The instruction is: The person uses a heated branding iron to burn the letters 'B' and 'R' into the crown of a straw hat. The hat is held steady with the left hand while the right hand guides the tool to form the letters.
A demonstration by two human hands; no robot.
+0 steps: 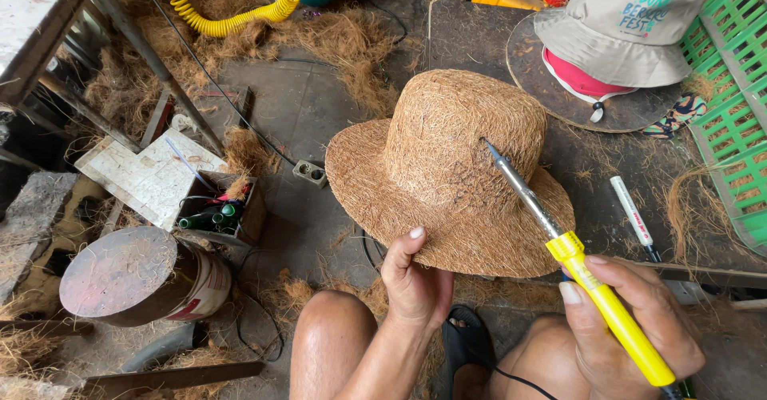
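Observation:
A brown hat of coconut fibre (447,168) is held up over the floor. My left hand (415,276) grips its near brim, thumb on top. In my right hand (631,320) is a soldering iron with a yellow handle (615,312). The iron's metal tip (489,146) touches the side of the hat's crown, beside dark burnt marks on the fibre. Both of my bare knees show at the bottom edge.
A beige cloth hat (623,24) rests on a round board at the upper right, beside a green plastic crate (735,104). A white marker (633,212) lies on the bench. At left are a rusty can (140,276), a small box of tools (220,212) and a yellow coiled hose (232,16). Loose fibre covers the floor.

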